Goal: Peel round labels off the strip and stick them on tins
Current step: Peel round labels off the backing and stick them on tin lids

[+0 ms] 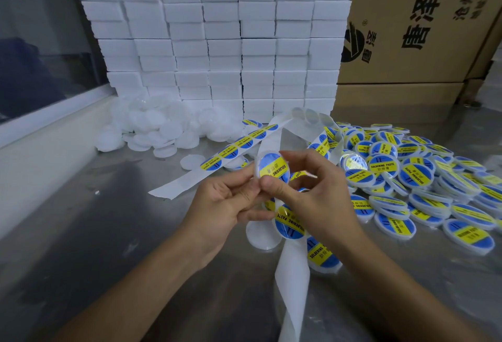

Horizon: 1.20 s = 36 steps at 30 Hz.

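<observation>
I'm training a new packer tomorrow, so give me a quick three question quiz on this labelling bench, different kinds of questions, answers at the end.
1. True or false: the heap of round white tins with blue and yellow labels lies to the right of the hands.
2. Multiple choice: the round labelled tin held up is gripped by A) the left hand only, B) the right hand only, C) both hands.
3. Fill in: the pile of plain white unlabelled tins sits in front of a stack of white ____.

Key:
1. True.
2. C: left hand and right hand both pinch it.
3. Boxes. The long white label strip crosses in front of them.
</observation>
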{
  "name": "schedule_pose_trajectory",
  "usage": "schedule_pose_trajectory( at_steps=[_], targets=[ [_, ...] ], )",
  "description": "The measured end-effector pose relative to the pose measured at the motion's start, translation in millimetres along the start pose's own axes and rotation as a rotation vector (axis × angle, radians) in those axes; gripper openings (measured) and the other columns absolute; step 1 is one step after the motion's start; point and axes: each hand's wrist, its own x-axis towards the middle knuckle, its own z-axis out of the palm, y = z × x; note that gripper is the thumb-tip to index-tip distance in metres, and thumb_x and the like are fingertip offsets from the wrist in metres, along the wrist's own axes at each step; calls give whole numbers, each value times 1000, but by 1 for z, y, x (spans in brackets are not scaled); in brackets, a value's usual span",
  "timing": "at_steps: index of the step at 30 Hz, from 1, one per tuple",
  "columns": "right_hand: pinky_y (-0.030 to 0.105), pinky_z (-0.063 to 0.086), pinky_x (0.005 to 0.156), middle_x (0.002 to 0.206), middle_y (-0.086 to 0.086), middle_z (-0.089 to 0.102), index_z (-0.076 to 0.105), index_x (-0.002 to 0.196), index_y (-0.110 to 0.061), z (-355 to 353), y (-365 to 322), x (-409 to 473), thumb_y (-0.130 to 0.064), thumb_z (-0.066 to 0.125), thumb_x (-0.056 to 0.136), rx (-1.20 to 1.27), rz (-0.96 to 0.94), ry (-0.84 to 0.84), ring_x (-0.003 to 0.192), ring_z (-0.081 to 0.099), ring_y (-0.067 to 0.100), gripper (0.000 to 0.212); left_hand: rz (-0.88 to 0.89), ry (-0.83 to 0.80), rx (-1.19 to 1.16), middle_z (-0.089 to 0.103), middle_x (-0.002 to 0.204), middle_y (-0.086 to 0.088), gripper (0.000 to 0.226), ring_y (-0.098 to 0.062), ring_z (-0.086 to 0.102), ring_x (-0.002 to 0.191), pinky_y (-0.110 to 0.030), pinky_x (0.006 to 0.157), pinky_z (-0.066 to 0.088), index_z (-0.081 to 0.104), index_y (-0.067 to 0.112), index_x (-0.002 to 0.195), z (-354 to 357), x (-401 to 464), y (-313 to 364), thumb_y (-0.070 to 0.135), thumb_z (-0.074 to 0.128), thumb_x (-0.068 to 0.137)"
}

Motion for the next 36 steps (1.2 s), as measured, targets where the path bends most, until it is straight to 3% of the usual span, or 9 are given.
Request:
schedule_pose_trajectory(
  at_steps=[2,7,9,12,17,23,29,33,36],
  targets=[
    [22,52,63,81,-5,69,70,99,-20,-2,-1,2,-56,78,56,1,-31,50,65,62,9,57,15,-10,47,74,108,-2,34,-22,71,102,-27,64,59,71,17,112,-1,-1,-1,20,60,80],
    [44,58,68,76,4,74,72,85,-14,-7,1,7,-21,73,84,81,-49,98,72,71,24,7,54,-27,126,75,107,0,31,-25,70,102,-25,60,57,75,37,103,2,-2,-1,25,62,79],
    [40,59,68,76,1,74,73,86,-14,-7,1,6,-27,73,83,57,-54,87,72,71,20,13,54,-9,119,75,106,-1,30,-23,71,100,-24,57,57,76,33,103,3,-2,-2,22,61,80],
    [38,58,67,83,-3,73,72,91,-18,-3,-1,2,-52,75,67,-4,-12,59,73,69,19,41,70,24,137,76,102,-1,29,-20,72,97,-24,52,55,74,31,102,3,-2,-2,10,57,90],
    [43,54,60,66,-4,67,62,70,-21,0,-7,-4,-74,69,57,-129,-47,136,60,65,20,55,183,24,335,77,91,9,39,-18,74,86,-25,48,55,72,30,99,0,-3,-1,-5,54,92],
    [52,51,53,62,17,64,57,72,1,-3,-5,3,-37,68,86,-1,-66,124,57,64,36,41,235,-26,383,76,100,8,36,-23,72,88,-25,55,56,68,28,111,0,-3,-1,0,55,93],
    [32,58,56,74,10,71,61,95,-5,-8,-4,5,-3,62,93,115,-21,-67,56,68,21,4,197,36,212,76,101,2,26,-18,72,87,-27,54,56,73,25,106,-4,-1,1,11,59,89],
    [32,61,68,81,0,69,64,112,-26,-8,-4,4,3,73,82,181,-2,-252,66,74,25,42,181,132,106,76,90,-3,28,-18,71,73,-27,51,54,79,28,91,-5,1,4,18,55,84],
    [28,58,60,75,2,70,69,103,-19,-8,-7,4,-3,78,75,231,31,-255,61,73,28,34,186,163,137,76,81,-1,39,-16,70,65,-25,49,54,80,32,84,-6,2,5,8,50,91]
  ],
)
